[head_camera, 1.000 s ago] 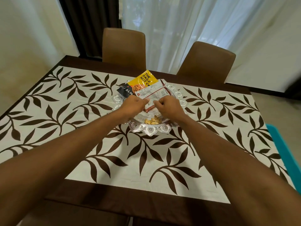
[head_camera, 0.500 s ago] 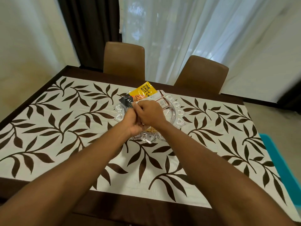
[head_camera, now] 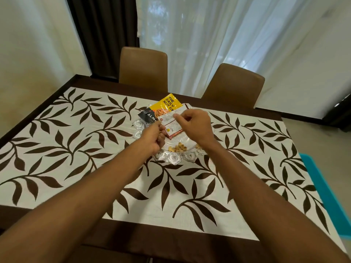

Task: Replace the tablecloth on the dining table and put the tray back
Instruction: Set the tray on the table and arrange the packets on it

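A white tablecloth with brown leaves and a brown border covers the dining table. On its middle, toward the far side, sits a silver tray with a scalloped rim, holding loose nuts, a yellow and black almond packet and a white printed packet. My left hand is curled at the white packet's near left corner. My right hand pinches its far edge with thumb and forefinger. The right hand hides the tray's right part.
Two brown chairs stand at the table's far side, in front of sheer white curtains and a dark drape. A blue object lies by the table's right edge.
My hands were pressed together over the tray half a second ago; now they are slightly apart, holding the white packet between them. The view has tilted up a little.
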A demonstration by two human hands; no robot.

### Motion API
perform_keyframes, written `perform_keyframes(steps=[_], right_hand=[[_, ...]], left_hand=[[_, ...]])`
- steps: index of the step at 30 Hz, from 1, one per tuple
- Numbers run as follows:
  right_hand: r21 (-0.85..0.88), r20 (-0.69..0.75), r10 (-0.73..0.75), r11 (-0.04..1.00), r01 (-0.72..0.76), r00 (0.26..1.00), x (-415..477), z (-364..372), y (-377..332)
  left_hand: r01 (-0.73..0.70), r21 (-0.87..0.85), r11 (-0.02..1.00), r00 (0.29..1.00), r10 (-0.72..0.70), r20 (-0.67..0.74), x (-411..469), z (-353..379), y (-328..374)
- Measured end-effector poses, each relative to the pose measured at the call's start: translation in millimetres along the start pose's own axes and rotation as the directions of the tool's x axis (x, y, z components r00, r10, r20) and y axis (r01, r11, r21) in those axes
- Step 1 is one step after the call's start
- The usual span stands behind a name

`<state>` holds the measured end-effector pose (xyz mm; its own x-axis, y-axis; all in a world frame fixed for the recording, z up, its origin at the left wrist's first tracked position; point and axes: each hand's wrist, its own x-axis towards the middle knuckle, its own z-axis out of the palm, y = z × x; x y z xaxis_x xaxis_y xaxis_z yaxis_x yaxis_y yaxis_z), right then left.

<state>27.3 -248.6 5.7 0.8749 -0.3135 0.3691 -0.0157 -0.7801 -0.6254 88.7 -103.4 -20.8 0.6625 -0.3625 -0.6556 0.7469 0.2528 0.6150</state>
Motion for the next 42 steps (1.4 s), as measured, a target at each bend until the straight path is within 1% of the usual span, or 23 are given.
perform_keyframes(steps=[2,3,4,5,6,7,8,9,11,13,15,16,18,20,21,23,26,29,31,33,38,40,42], right_hand=[[-0.174,0.172,0.154,0.977,-0.124,0.973,1.8,-18.1,17.8],[-0.277,0.26,0.232,0.948,-0.157,0.937,1.1,-25.3,26.0],[-0.36,0.333,0.298,0.917,-0.172,0.895,-0.5,-30.6,34.3],[-0.402,0.385,0.346,0.897,-0.182,0.855,-3.4,-34.5,40.1],[-0.412,0.419,0.382,0.888,-0.203,0.823,-6.6,-36.4,44.7],[-0.405,0.446,0.408,0.886,-0.227,0.797,-9.7,-37.6,47.2],[-0.392,0.465,0.427,0.885,-0.252,0.776,-12.8,-37.1,48.3],[-0.374,0.477,0.436,0.887,-0.272,0.763,-14.7,-35.9,49.3],[-0.324,0.476,0.428,0.897,-0.3,0.768,-15.1,-30.8,52.2],[-0.313,0.451,0.401,0.908,-0.279,0.798,-12.4,-25.0,51.0],[-0.346,0.458,0.36,0.915,-0.21,0.813,-8.8,-16.1,49.9],[-0.361,0.484,0.337,0.917,-0.167,0.807,-7.0,-11.5,48.2],[-0.348,0.576,0.294,0.932,-0.097,0.763,-6.0,-4.3,42.7],[-0.263,0.64,0.234,0.962,-0.078,0.732,-5.5,-3.8,36.8],[-0.202,0.633,0.215,0.973,-0.11,0.744,-5.3,-5.3,35.1],[-0.108,0.556,0.201,0.98,-0.17,0.806,-5.4,-6.6,37.7],[-0.153,0.452,0.175,0.981,-0.117,0.875,-9.8,2.4,46.3],[-0.177,0.518,0.065,0.984,0.032,0.853,-21.1,21.0,49.3],[-0.18,0.569,-0.03,0.971,0.16,0.821,-30.0,32.6,48.2],[-0.167,0.601,-0.112,0.951,0.261,0.792,-38.2,34.9,48.1],[-0.073,0.638,-0.218,0.938,0.339,0.738,-43.2,23.8,43.8],[-0.056,0.632,-0.235,0.936,0.346,0.738,-42.7,21.3,44.3],[-0.055,0.58,-0.223,0.949,0.311,0.783,-40.7,19.9,48.1]], left_hand=[[-0.086,0.231,0.969,0.995,0.097,-0.034,-2.0,-1.3,2.2],[-0.144,0.345,0.928,0.985,0.169,-0.044,-4.7,-1.2,3.5],[-0.212,0.47,0.857,0.963,0.264,-0.047,-5.2,-1.3,4.7],[-0.282,0.612,0.739,0.925,0.379,-0.032,-3.9,-3.4,6.1],[-0.345,0.754,0.559,0.868,0.496,0.03,-0.9,-7.1,7.8],[-0.392,0.851,0.349,0.807,0.575,0.135,3.4,-11.3,8.4],[-0.41,0.9,0.148,0.752,0.613,0.242,7.1,-17.1,8.2],[-0.413,0.911,-0.023,0.704,0.626,0.335,10.6,-21.8,7.8],[-0.409,0.868,-0.281,0.618,0.614,0.49,16.7,-27.9,5.9],[-0.4,0.783,-0.477,0.55,0.559,0.621,21.1,-30.1,3.1],[-0.373,0.705,-0.603,0.516,0.497,0.698,26.5,-31.5,2.0],[-0.365,0.683,-0.632,0.509,0.479,0.716,29.2,-32.2,2.2],[-0.378,0.651,-0.658,0.509,0.439,0.74,33.8,-33.1,3.1],[-0.399,0.631,-0.665,0.512,0.409,0.755,37.2,-31.4,4.7],[-0.41,0.626,-0.663,0.513,0.4,0.759,37.9,-30.9,5.3],[-0.433,0.631,-0.644,0.499,0.411,0.763,38.9,-31.2,5.3],[-0.479,0.684,-0.55,0.477,0.491,0.729,41.2,-34.2,3.7],[-0.542,0.736,-0.405,0.482,0.568,0.667,46.1,-35.9,2.4],[-0.544,0.755,-0.366,0.47,0.613,0.635,48.0,-36.5,4.0],[-0.536,0.758,-0.371,0.466,0.619,0.632,49.3,-36.8,3.8],[-0.526,0.758,-0.386,0.478,0.603,0.639,48.4,-35.5,3.7],[-0.513,0.76,-0.399,0.483,0.598,0.64,48.8,-35.4,3.3],[-0.515,0.757,-0.402,0.477,0.599,0.643,48.7,-35.3,3.4]])
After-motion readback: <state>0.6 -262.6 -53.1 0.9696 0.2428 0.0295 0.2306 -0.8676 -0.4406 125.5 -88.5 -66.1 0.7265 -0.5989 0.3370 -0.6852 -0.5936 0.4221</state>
